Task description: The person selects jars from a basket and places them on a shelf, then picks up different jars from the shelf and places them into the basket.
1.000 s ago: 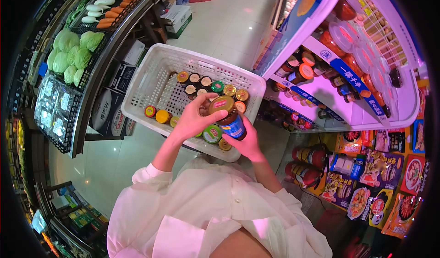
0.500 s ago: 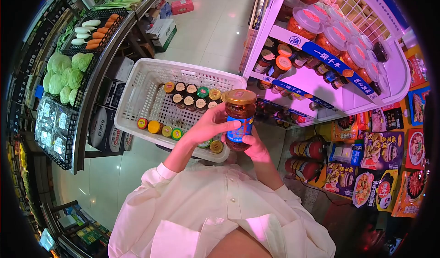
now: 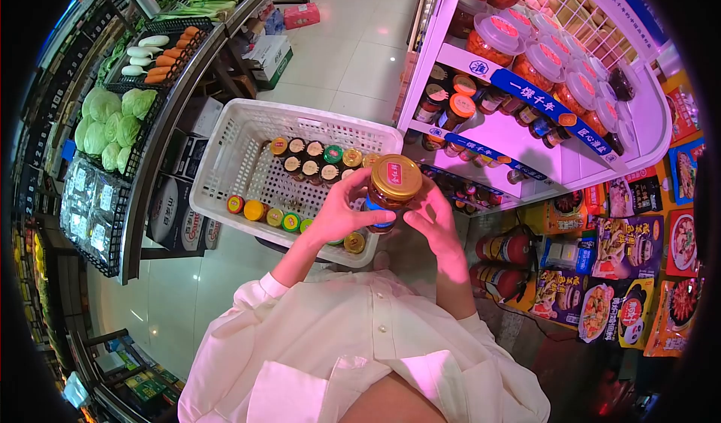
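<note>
Running along the left edge of the head view, a dark produce stand [image 3: 161,134] carries cabbages [image 3: 113,119] in its middle section, carrots [image 3: 169,55] and white radishes [image 3: 143,47] in a black crate toward its far end, and bagged goods [image 3: 86,205] in a wire basket at its near end. Cardboard boxes [image 3: 176,213] sit beneath its edge.

White plastic basket [image 3: 225,164]: stands between the stand and the shelving. Two rows of lidded jars [image 3: 312,160] fill its far right corner; a further row of small jars [image 3: 263,213] lines its near wall.

Left hand [image 3: 342,209]: raised over the basket's near right corner, fingers curled and clamped on the left side of a sauce jar [image 3: 390,190], thumb across the blue label.

Sauce jar: gold lid with a red mark, dark red contents, tilted so the lid faces the camera; held in the air between both hands, above the basket's near right corner.

Right hand [image 3: 435,224]: pressed against the jar's right side, fingers together and extended upward along the glass, palm cupping it.

White shelf unit [image 3: 526,134]: right of the hands. Orange-lidded jars [image 3: 451,104] stand at its left edge, clear tubs of red paste [image 3: 541,55] on the upper tier, blue price strips [image 3: 537,96] along the shelf edges.

Packet display [image 3: 623,265]: colourful food packets at the lower right.
</note>
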The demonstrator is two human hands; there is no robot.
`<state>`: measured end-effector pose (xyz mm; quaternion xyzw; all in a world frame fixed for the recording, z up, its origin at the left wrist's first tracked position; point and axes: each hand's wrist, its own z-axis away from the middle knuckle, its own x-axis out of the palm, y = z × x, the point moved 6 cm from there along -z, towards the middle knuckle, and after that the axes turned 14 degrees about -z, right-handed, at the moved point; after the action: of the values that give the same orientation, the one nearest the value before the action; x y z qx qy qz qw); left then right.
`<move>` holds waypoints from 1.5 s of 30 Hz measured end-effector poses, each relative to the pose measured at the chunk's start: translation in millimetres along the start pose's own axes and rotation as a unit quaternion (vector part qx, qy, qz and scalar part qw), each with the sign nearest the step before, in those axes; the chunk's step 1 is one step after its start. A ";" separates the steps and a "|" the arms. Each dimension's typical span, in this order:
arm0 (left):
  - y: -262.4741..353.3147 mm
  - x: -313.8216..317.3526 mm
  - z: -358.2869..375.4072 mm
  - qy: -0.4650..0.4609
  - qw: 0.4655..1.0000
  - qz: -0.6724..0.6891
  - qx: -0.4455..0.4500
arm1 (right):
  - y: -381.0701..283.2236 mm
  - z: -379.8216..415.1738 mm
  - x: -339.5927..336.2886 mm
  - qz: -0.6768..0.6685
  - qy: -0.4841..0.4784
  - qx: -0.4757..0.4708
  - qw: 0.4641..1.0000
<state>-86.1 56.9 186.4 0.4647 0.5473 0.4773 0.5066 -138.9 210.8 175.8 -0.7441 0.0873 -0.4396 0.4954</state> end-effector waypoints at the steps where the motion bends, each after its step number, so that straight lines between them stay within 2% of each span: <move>1: 0.1 1.3 0.3 -0.002 1.000 -0.013 0.005 | -2.8 -0.9 1.3 0.009 -0.004 -0.008 1.000; 6: 2.7 6.8 -0.7 -0.032 0.994 -0.096 0.042 | -10.1 0.2 3.9 0.053 -0.009 -0.018 0.998; 9: 3.1 10.2 -6.3 -0.044 0.995 -0.083 0.042 | -12.2 3.6 0.8 0.057 0.031 -0.025 0.998; 12: 14.7 17.2 -9.7 -0.093 0.994 -0.014 -0.048 | -15.0 5.8 -1.2 0.008 0.077 -0.031 0.997; 16: 5.4 26.7 -22.4 -0.122 0.988 0.001 -0.090 | -6.7 8.1 -18.8 -0.026 0.161 0.025 0.986; 20: 10.7 32.0 -29.5 -0.085 0.993 -0.061 -0.056 | -14.8 12.3 -23.4 -0.020 0.151 0.009 0.988; 23: 30.3 41.1 -32.6 -0.059 0.991 -0.117 -0.017 | -26.5 14.3 -23.2 -0.010 0.154 -0.048 0.987; 24: 42.5 42.9 -31.5 -0.080 0.990 -0.115 -0.023 | -28.6 15.7 -26.5 -0.014 0.162 -0.061 0.985; 27: 42.7 47.5 -37.0 -0.101 0.993 -0.054 0.012 | -29.5 22.8 -39.6 -0.079 0.163 -0.096 0.979; 28: 42.0 47.5 -38.7 -0.113 0.992 -0.051 0.028 | -33.1 24.0 -39.1 -0.056 0.129 -0.112 0.984; 32: 33.6 39.6 -41.2 -0.092 0.993 0.065 -0.018 | -43.4 28.5 -51.3 -0.094 0.146 -0.153 0.973; 35: 29.7 35.0 -38.8 -0.054 0.997 0.000 0.055 | -53.7 32.5 -56.7 -0.055 0.149 -0.189 0.969; 36: 34.0 38.5 -35.7 -0.048 0.993 -0.044 0.098 | -59.7 33.9 -47.4 -0.056 0.215 -0.199 0.954; 39: 45.9 58.0 -28.4 -0.010 0.952 -0.219 0.215 | -64.7 32.9 -33.5 0.081 0.255 -0.207 0.941; 40: 44.4 66.9 -27.6 -0.009 0.955 -0.215 0.206 | -61.3 35.9 -35.2 0.131 0.305 -0.185 0.925; 41: 40.9 72.7 -27.6 0.022 0.956 -0.222 0.191 | -62.6 31.2 -25.5 0.196 0.276 -0.205 0.918; 43: 32.5 78.9 -28.4 0.090 0.944 -0.256 0.186 | -54.5 28.3 -16.2 0.213 0.272 -0.227 0.911; 45: 20.0 80.0 -32.6 0.092 0.951 -0.234 0.181 | -45.8 27.8 -13.6 0.228 0.277 -0.229 0.905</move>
<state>-122.5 136.9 198.3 0.3611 0.7623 0.2790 0.4589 -140.5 259.5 201.9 -0.6449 0.4868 -0.4709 0.3540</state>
